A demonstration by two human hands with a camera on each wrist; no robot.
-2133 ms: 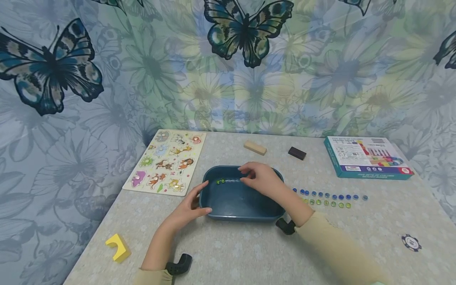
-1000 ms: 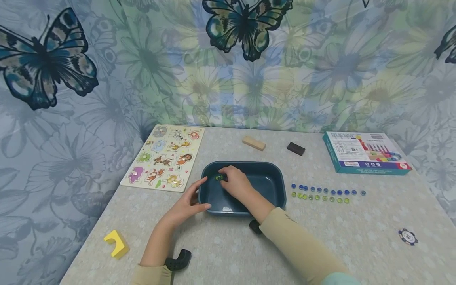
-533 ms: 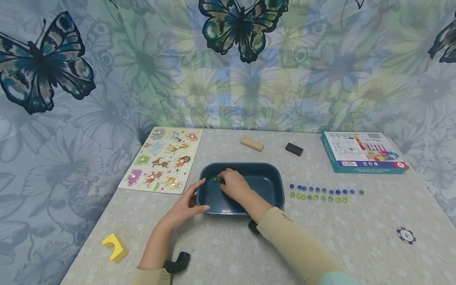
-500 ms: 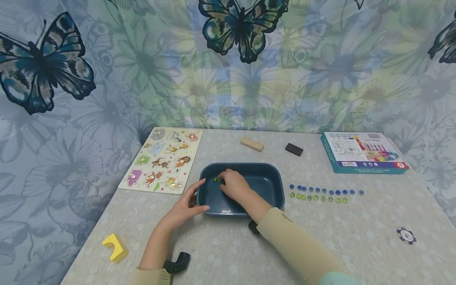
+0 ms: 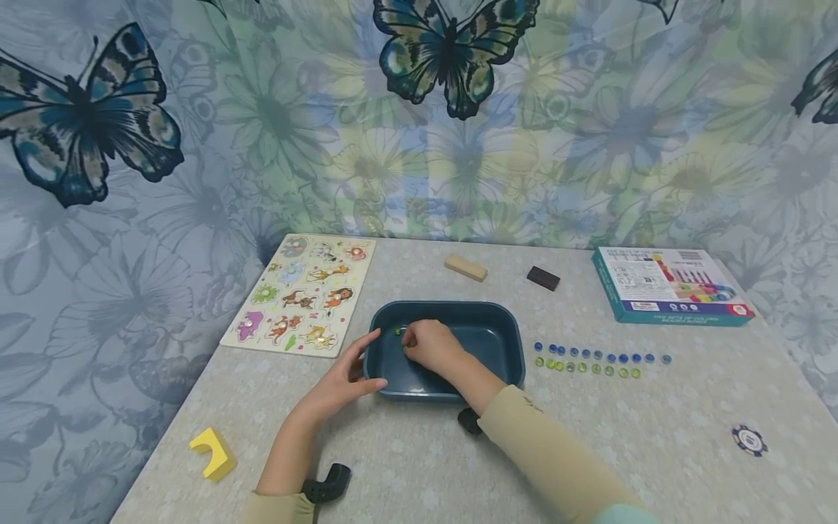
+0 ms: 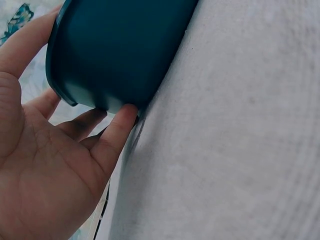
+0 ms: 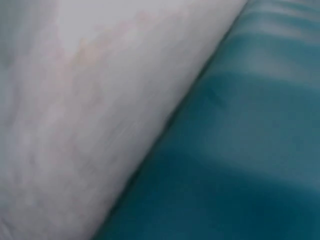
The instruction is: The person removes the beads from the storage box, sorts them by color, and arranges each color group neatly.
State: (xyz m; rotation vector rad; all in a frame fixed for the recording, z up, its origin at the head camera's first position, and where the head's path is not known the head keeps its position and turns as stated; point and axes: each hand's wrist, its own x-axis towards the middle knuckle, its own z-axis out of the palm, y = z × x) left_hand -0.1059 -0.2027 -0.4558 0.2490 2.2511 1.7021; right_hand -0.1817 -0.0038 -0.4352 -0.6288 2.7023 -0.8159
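My left hand (image 5: 338, 380) grips the left end of a dark blue-green plastic tub (image 5: 452, 397). In the left wrist view, the fingers and thumb of this hand (image 6: 45, 155) spread around the tub's end wall (image 6: 120, 60). Inside the tub, near its left side, my right hand (image 5: 433, 346) has its fingertips pinched together, with a bit of green showing below them. It seems to be a small green glass marble, mostly hidden by the fingers. Just left of these fingertips, a green marble (image 5: 397, 331) lies on the tub's floor. The right wrist view is blurred and shows no hand.
Right of the tub run a row of blue marbles (image 5: 598, 355) and a row of green ones (image 5: 596, 370). Behind are a beige block (image 5: 466, 267), a black block (image 5: 543, 278) and a box (image 5: 674, 287). An animal puzzle board (image 5: 301, 295), yellow arch block (image 5: 213, 454) and poker chip (image 5: 749, 440) lie around.
My right hand moved left from above the tub's far rim down to the green marbles, then drew slightly toward me with one. The left hand stays at the tub's end.
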